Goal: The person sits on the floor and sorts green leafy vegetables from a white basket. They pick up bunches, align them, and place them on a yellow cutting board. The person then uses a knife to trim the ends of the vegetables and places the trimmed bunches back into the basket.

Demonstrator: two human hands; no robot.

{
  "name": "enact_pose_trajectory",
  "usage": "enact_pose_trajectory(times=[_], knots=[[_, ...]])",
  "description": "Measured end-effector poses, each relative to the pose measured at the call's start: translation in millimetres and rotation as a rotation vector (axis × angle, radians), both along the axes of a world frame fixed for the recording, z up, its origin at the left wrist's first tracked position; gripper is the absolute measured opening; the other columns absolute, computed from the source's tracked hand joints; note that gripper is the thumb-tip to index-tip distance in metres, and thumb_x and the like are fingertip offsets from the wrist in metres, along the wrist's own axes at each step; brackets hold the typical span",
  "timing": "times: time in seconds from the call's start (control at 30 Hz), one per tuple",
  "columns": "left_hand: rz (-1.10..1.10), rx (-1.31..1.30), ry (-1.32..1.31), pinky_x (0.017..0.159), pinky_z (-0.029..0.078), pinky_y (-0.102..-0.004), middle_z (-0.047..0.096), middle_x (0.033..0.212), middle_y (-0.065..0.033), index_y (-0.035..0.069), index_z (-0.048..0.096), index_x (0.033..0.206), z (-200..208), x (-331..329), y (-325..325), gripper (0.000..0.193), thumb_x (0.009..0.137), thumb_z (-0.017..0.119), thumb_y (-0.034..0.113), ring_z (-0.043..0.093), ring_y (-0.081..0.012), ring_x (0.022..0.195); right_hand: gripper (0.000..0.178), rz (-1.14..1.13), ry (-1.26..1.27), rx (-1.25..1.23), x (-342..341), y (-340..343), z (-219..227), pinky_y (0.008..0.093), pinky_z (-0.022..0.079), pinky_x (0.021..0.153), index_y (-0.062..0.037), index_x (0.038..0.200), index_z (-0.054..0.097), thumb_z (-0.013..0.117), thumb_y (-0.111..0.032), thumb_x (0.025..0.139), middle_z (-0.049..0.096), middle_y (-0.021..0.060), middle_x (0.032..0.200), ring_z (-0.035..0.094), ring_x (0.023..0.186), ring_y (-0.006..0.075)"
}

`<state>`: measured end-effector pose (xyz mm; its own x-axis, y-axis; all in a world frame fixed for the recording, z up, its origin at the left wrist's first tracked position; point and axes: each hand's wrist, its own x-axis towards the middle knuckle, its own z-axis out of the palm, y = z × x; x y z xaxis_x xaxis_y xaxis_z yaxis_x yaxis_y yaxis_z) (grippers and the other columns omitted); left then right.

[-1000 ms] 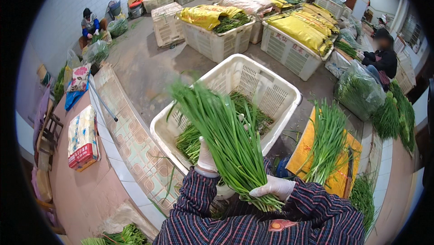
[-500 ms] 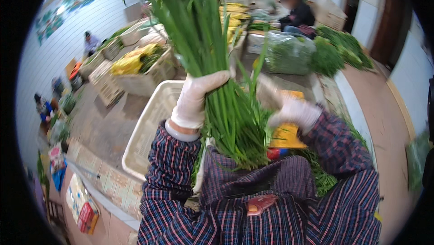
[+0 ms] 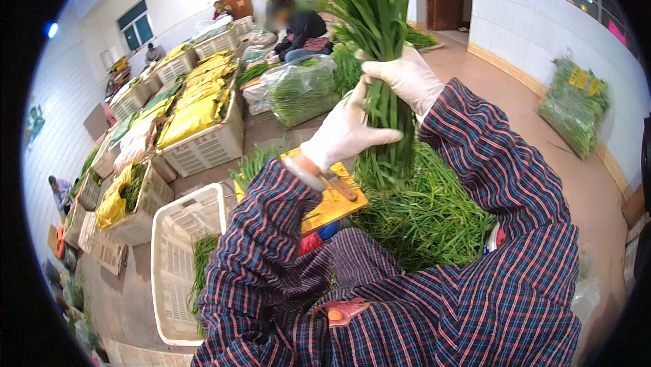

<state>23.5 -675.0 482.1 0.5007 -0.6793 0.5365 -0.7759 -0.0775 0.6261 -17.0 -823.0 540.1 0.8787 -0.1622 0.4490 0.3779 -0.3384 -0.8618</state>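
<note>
A long bunch of garlic chives (image 3: 383, 31) stands nearly upright in front of me, its leaf tips running out at the top of the view. My right hand (image 3: 410, 82), in a white glove, is closed around it at mid-length. Just below and to the left, my gloved left hand (image 3: 349, 126) also grips the bunch; its thumb lies across the front and its index finger points up near my right fingers. Hidden behind the leaves are the other left fingers. Under the bunch spreads a heap of loose chives (image 3: 441, 214).
A yellow board (image 3: 332, 204) with a brown-handled knife (image 3: 342, 187) lies beyond my left forearm. At left stands a white plastic crate (image 3: 176, 265) with some greens. Packed crates (image 3: 203, 150) line the floor further off. Another person (image 3: 305, 31) sits by a bagged bundle (image 3: 302, 92).
My view has turned to the right. The bunch has become more upright, and my right hand has moved from beside its lower part to a grip above my left hand.
</note>
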Motion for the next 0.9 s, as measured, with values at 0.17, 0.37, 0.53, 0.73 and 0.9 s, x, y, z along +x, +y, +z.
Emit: enact_pose_trajectory(times=[0.17,0.37,0.53,0.73,0.9], knots=[[0.112,0.063,0.079,0.093,0.043,-0.0349,0.048,0.128,-0.0167,0.010,0.026,0.142,-47.5,16.1,21.1,0.082,0.077,0.073,0.026,0.051,-0.0255,0.113,0.011,-0.007,-0.010,0.515,-6.6,-83.1,-44.2,0.0259,0.046,0.059,-0.0015,0.084,0.066,0.063,-0.004,0.074,0.065,0.0053,0.080,0.058,0.065,0.0122],[-0.163,-0.133,0.838,0.091,0.045,-0.0347,0.055,0.120,-0.0131,0.000,0.041,0.132,-67.0,10.5,31.0,0.056,0.091,0.054,0.036,0.055,-0.0210,0.106,0.033,0.070,0.096,0.312,-43.0,-115.6,-88.6,0.0314,0.051,0.068,0.0009,0.109,0.055,0.062,-0.020,0.085,0.060,0.0115,0.084,0.059,0.072,0.0193],[-0.723,0.038,1.435,0.098,0.039,-0.0430,0.050,0.126,-0.0183,-0.003,0.037,0.132,-120.3,-34.2,-49.1,0.081,0.087,0.038,0.063,0.051,-0.0275,0.114,0.016,-0.536,-0.085,0.307,-22.0,-111.7,-109.9,0.0372,0.045,0.083,-0.0046,0.090,0.062,0.055,-0.019,0.090,0.064,0.0061,0.085,0.057,0.090,0.0186],[-1.020,-0.319,1.126,0.108,0.024,-0.0490,0.039,0.137,-0.0180,0.005,0.029,0.139,-198.0,-26.3,-119.8,0.083,0.085,0.035,0.068,0.033,-0.0282,0.129,0.014,-0.419,-0.345,-0.365,-67.2,-33.3,-175.9,0.0392,0.039,0.091,-0.0092,0.098,0.060,0.055,-0.017,0.087,0.061,0.0046,0.091,0.055,0.094,0.0154],[-0.771,-0.136,2.131,0.086,0.043,-0.0455,0.056,0.106,-0.0170,0.000,0.051,0.115,-180.7,-43.8,-114.0,0.047,0.092,0.039,0.040,0.054,-0.0290,0.096,0.020,-0.436,-0.371,-0.774,-93.4,-16.7,-233.1,0.0408,0.034,0.098,-0.0131,0.104,0.058,0.054,-0.015,0.084,0.058,0.0033,0.096,0.054,0.097,0.0128]])
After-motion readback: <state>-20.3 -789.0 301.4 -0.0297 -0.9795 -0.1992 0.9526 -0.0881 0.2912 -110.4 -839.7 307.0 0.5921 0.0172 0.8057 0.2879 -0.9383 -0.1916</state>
